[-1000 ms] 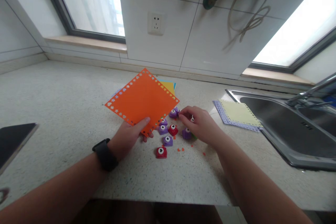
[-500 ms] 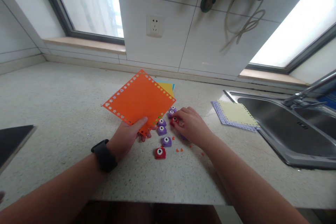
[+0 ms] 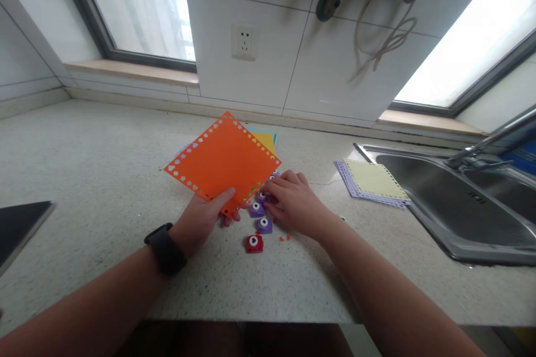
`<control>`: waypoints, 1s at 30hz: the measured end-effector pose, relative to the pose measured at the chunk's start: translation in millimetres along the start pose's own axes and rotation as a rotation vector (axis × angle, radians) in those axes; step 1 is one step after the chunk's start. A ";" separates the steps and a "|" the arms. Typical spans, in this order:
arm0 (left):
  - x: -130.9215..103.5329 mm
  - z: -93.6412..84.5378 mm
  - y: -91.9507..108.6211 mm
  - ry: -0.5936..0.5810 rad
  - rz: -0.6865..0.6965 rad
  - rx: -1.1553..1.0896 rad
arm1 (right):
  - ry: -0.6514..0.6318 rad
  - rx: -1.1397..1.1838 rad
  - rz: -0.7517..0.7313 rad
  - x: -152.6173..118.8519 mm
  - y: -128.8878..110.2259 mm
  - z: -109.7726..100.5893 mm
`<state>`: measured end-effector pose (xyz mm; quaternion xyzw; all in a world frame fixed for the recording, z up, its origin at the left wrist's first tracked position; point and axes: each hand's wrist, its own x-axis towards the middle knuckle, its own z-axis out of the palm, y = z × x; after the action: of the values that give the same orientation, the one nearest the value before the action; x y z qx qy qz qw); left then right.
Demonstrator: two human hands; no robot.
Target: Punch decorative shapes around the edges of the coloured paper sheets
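Note:
My left hand (image 3: 205, 213) pinches an orange sheet of paper (image 3: 226, 159) near its lower corner, thumb on top and fingers beneath. Small punched shapes such as flowers and hearts run along the sheet's edges. To its right, my right hand (image 3: 291, 196) has its fingers closed around a purple craft punch (image 3: 262, 197) beside the paper's edge. Just below stand a purple punch (image 3: 257, 210), another purple punch (image 3: 264, 226) and a red punch (image 3: 254, 243) with a heart on its white button. More punches are partly hidden by my right hand.
Small orange paper cut-outs (image 3: 285, 239) are scattered on the speckled counter (image 3: 104, 167). Yellow and blue paper (image 3: 266, 138) lies behind the orange sheet. Pale yellow and purple punched sheets (image 3: 372, 178) rest by the steel sink (image 3: 422, 189). A dark flat object (image 3: 23, 228) is at far left.
My right hand has moved left from the red punch to a purple one, which has shifted slightly right. My left hand and the orange paper stay almost still.

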<state>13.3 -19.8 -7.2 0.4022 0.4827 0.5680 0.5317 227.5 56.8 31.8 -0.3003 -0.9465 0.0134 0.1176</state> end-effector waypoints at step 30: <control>-5.6 -1.1 11.0 -0.181 -0.063 -0.210 | 0.127 0.966 0.038 -13.9 16.2 -15.8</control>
<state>10.5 -25.2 3.6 0.3784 0.3832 0.5599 0.6297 251.3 61.5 42.5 -0.2289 -0.8173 0.4349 0.3009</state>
